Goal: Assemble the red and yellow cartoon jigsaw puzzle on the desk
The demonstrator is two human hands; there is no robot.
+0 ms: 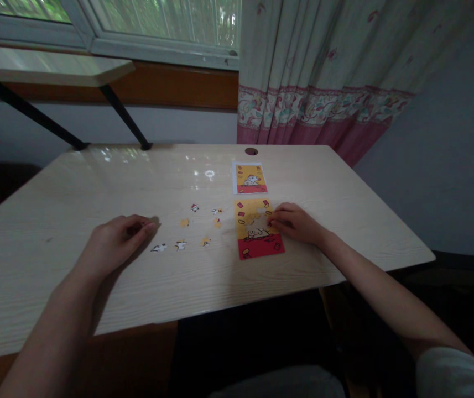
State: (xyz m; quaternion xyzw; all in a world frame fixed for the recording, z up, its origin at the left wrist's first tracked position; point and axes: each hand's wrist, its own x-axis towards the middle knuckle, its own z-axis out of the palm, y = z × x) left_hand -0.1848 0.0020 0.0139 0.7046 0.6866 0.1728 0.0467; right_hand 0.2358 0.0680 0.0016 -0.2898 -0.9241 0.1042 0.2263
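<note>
A yellow and red jigsaw puzzle [260, 247] lies on the table, with a bare greyish patch in its middle. My right hand [297, 222] rests at its right edge, thumb and fingers pinched together over the patch; whatever is between the fingertips is too small to make out. To the left, several loose puzzle pieces [181, 245] in white and yellow are spread out. My left hand [123, 237] is beside them near the table surface, its fingers closed in a pinch, their contents hidden. Behind the puzzle lies a reference picture card [251, 179] with a similar yellow and red design.
The pale wooden table [145, 298] has a round hole [251, 151] near its back edge. A raised shelf [54, 67] on dark metal legs stands at the back left. Behind are a window and a floral curtain [303, 105].
</note>
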